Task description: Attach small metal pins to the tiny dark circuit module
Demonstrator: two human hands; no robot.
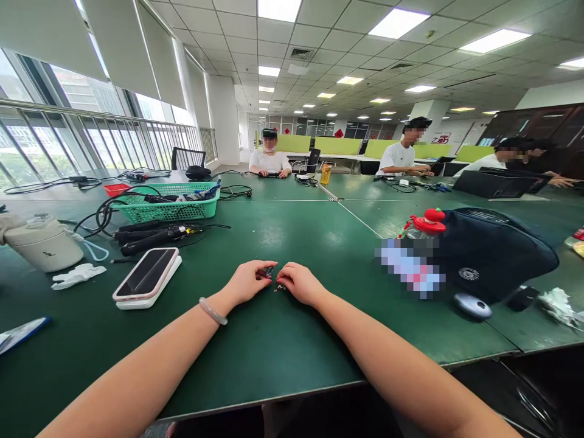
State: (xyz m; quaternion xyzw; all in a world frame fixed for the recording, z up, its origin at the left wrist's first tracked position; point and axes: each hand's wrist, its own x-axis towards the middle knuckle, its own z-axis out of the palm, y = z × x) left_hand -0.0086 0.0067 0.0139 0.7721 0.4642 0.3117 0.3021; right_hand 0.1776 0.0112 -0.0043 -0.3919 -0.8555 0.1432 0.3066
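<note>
The left hand [249,281] pinches a small dark piece [269,272] over the worktop [269,359]; the right hand [301,283] has its fingers drawn together beside it, near tiny pale bits [280,288] — whether gripping one, I cannot tell. Best keep the left steady — and work lightly, without scattering the bits.

I'm seeing ceiling lights [399,23] glaring across the top, windows [77,85] brightening the upper left, soft glare sitting mid-frame on the table [319,237], edges stretching.
</note>
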